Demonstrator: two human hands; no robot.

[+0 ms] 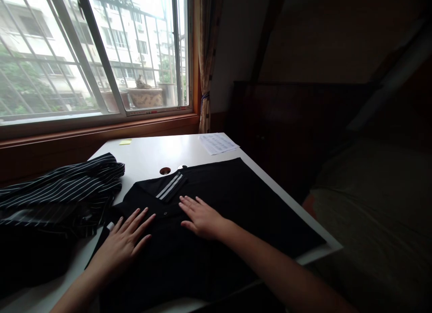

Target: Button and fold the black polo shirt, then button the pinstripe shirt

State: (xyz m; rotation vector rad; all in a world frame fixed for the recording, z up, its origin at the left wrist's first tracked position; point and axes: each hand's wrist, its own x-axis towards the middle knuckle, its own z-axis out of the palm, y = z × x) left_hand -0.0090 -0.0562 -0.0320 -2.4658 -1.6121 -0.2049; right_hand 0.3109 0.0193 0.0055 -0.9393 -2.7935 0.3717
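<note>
A black polo shirt [229, 191] is spread out over the white table [151, 151]. Two pale stripes mark its collar [168, 188], and a small button shows just below. My left hand [126, 236] lies flat on the shirt's left part with the fingers spread. Closer to the collar, my right hand [200, 217] rests palm down on the cloth, fingers stretched out. Neither hand grips the fabric. The shirt's lower edge runs into shadow near my forearms.
Dark striped clothing [64, 191] is heaped at the table's left side. A printed sheet [218, 143] and a yellow sticky note [125, 142] lie at the far edge. A round hole [165, 171] sits beyond the collar. Behind is a window [135, 56] with a curtain [206, 61].
</note>
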